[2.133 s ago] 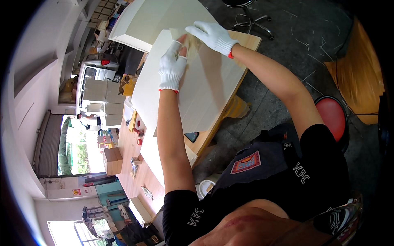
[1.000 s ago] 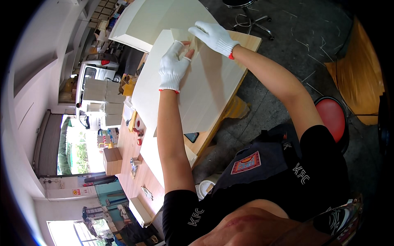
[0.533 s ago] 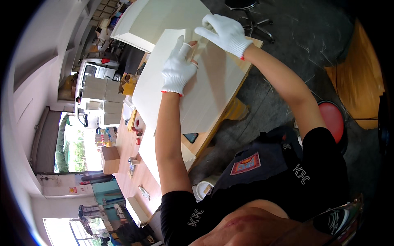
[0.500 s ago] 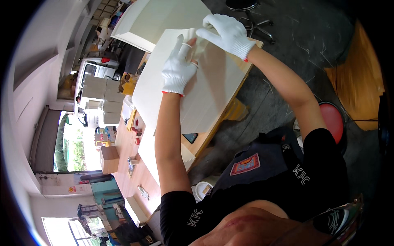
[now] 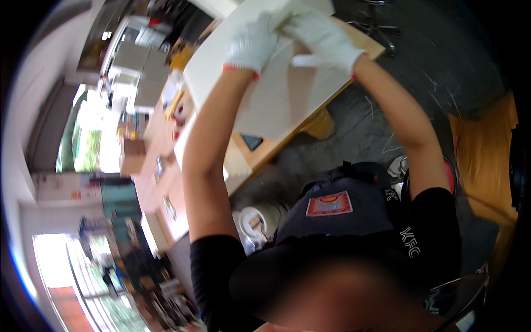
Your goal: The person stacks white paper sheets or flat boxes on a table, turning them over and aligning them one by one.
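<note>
White bucket — blurred contents (brush-like); left hand, right hand over pale panel.

Dark phone, white bucket, brown box.

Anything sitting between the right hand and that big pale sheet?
Nothing visible: the right hand is over the far end of the pale sheet, beside the left hand. Blur hides exact contact. The dark phone lies well clear.

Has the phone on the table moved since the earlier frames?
No: against the table's edge, the phone lies in about the same place; the whole view has shifted.
</note>
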Tool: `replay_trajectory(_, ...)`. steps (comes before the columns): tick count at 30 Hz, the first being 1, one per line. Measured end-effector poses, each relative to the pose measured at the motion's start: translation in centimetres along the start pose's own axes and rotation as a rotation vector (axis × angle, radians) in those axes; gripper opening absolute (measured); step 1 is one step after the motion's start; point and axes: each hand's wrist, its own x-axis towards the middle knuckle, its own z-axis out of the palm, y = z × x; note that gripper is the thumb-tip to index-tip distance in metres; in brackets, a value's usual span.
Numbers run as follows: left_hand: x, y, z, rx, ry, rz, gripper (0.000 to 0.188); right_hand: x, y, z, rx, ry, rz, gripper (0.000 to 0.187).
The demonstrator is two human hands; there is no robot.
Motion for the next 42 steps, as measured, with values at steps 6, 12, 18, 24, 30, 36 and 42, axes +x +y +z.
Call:
replay_trajectory(6,1.3,-10.0,-6.4,-0.078,0.475,-0.038,0.031,0.6,0.4,-2.9,0.122,-0.192,0.011,0.065)
replay_trajectory(12,-6.9,-15.4,-8.3,-1.434,0.975,-0.369,0.029,2.5,-1.4,-4.1,0.005,-0.284,0.057,0.066)
replay_trajectory(18,-12.0,-19.7,-6.1,-1.742,1.115,-0.296,0.029,6.2,-13.9,0.8,0.108,-0.135,-0.091,0.072)
replay_trajectory(24,-15.0,-18.0,-4.9,-1.617,1.192,-0.363,0.038,7.6,-17.0,1.8,-0.043,-0.271,-0.092,0.059)
replay_trajectory(30,-16.1,-19.8,-3.1,-1.69,1.348,-0.428,0.044,7.5,-16.1,0.7,-0.008,-0.363,-0.079,0.074)
replay_trajectory(36,-18.9,-18.8,-4.1,-1.789,1.479,-0.58,0.047,8.3,-17.2,-0.2,0.135,-0.154,-0.052,0.085)
replay_trajectory(42,-20.2,-14.0,-4.1,-1.738,1.45,-0.596,0.034,10.4,-23.1,1.7,0.432,0.219,-0.259,0.057)
